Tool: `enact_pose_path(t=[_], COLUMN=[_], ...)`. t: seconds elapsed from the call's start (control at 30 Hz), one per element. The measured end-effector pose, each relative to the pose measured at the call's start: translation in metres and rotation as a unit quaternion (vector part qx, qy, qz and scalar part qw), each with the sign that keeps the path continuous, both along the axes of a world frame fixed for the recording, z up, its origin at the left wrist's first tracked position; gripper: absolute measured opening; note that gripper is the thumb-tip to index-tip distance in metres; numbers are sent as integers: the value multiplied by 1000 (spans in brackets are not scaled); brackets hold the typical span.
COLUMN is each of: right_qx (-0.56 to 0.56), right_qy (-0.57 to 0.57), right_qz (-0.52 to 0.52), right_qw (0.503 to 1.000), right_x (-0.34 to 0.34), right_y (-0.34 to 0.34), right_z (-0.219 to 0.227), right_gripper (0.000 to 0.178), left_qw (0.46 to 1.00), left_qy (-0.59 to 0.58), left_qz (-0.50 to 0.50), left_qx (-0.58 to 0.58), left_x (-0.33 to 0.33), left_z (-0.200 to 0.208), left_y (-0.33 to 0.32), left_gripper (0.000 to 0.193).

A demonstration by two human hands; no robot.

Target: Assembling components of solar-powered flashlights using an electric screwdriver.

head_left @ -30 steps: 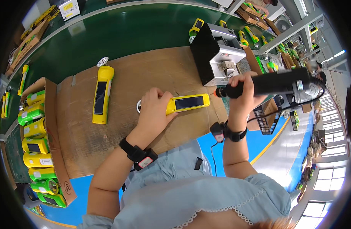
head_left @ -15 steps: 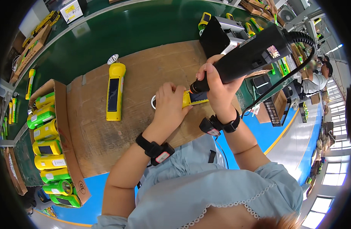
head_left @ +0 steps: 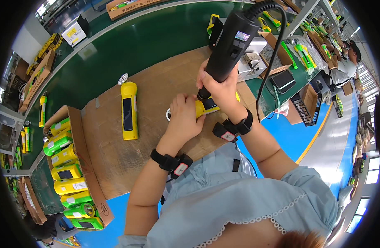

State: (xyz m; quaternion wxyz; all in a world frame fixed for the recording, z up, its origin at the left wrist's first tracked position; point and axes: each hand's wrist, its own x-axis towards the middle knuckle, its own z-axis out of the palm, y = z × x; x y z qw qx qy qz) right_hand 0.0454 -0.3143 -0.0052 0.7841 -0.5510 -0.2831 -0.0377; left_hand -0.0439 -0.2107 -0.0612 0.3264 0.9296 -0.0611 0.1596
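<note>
My right hand [head_left: 221, 82] is wrapped round a black corded electric screwdriver [head_left: 232, 43], now held steeply with its tip down. That tip meets a yellow flashlight [head_left: 201, 108] with a dark panel, lying on the cardboard sheet. Closed over the head end of this flashlight is my left hand [head_left: 183, 115], which hides much of it. A pale ring [head_left: 168, 115] shows just left of those fingers. Farther left, a second yellow flashlight [head_left: 134, 124] lies lengthwise, its shiny reflector [head_left: 123, 78] sticking out at the far end.
A cardboard box [head_left: 88, 165] of several yellow and green flashlights stands at the left. Behind the screwdriver are a metal fixture [head_left: 253, 62] and an open carton [head_left: 277, 56]. The tool's black cord [head_left: 267, 66] loops down at the right. Another person [head_left: 348, 66] sits far right.
The screwdriver has swung from a slant to a steeper stance, its rear end moving left and away. My left hand still holds the flashlight. The whole view has shifted slightly.
</note>
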Motion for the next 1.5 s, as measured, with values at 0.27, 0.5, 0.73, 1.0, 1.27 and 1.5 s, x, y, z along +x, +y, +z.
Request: enact_pose_path(t=[0.27,0.5,0.73,1.0,1.27,1.5], right_qx=[-49,86,85,-49,-21,7], right_qy=[-60,-108,-96,-42,-68,-87], right_qz=[-29,-107,-196,-199,-174,-211], right_qw=[997,985,972,978,982,973], right_x=[-11,-7,31,75,104,99], right_y=[-2,-83,-122,-125,-118,-134], right_z=[5,55,63,79,86,76], right_gripper=[70,73,58,84,70,76], left_qw=[997,981,933,945,852,912], left_qy=[28,30,3,109,152,314], left_qz=[-61,115,308,289,416,259], left_qx=[33,152,187,105,278,44], left_x=[-1,7,182,200,8,-37], left_z=[5,5,2,40,56,81], left_y=[5,11,41,66,103,64], left_gripper=[56,53,61,72,52,48])
